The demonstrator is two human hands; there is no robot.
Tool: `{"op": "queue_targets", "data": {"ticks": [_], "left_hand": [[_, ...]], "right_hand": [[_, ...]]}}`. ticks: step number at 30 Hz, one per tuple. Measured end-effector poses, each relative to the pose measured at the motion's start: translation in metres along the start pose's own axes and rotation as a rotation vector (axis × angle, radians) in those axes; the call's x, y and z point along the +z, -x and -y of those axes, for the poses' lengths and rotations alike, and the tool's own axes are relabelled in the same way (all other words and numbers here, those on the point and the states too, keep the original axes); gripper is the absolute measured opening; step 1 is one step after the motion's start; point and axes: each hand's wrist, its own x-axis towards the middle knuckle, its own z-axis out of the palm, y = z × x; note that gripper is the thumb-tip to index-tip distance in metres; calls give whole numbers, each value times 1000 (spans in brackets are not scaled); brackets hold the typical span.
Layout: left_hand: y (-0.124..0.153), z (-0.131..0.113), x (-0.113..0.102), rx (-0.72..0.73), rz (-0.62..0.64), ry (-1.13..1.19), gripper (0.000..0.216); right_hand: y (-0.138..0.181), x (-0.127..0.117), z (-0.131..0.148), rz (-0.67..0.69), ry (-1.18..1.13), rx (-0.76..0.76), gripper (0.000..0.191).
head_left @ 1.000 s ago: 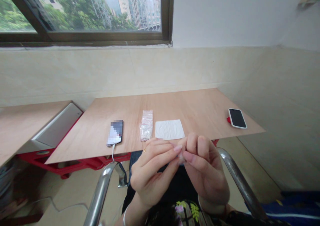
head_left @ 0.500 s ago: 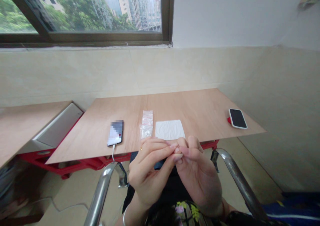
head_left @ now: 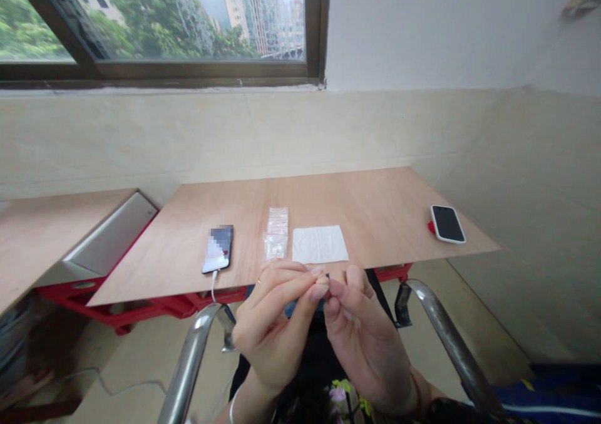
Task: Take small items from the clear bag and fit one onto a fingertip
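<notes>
My left hand is closed in a pinch, thumb against forefinger. Between those fingertips shows a small cream-coloured piece, too small to name. Close beside it, my right hand also has thumb and finger pressed together; whatever they hold, if anything, is hidden. Both hands are raised over my lap, in front of the table's near edge. Just beyond them on the table lie a white sheet and some clear plastic zip bags.
A phone with a white cable lies at the left of the table, another phone at the right. Metal armrests flank me. Red stools stand under the tabletop. A window is above.
My hands have drawn slightly apart at the fingertips, with the left shifting a little left. The small cream-coloured piece shows more plainly between my left fingers.
</notes>
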Motion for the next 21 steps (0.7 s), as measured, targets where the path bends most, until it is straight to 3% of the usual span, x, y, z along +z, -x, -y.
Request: {"op": "queue_targets", "data": {"ticks": [7, 21], "left_hand": [[-1, -2, -1, -1, 10, -20, 26], [-2, -5, -1, -20, 36, 42, 30]], "right_hand": [[4, 0, -3, -46, -25, 17, 44], [4, 1, -2, 67, -201, 24, 35]]}}
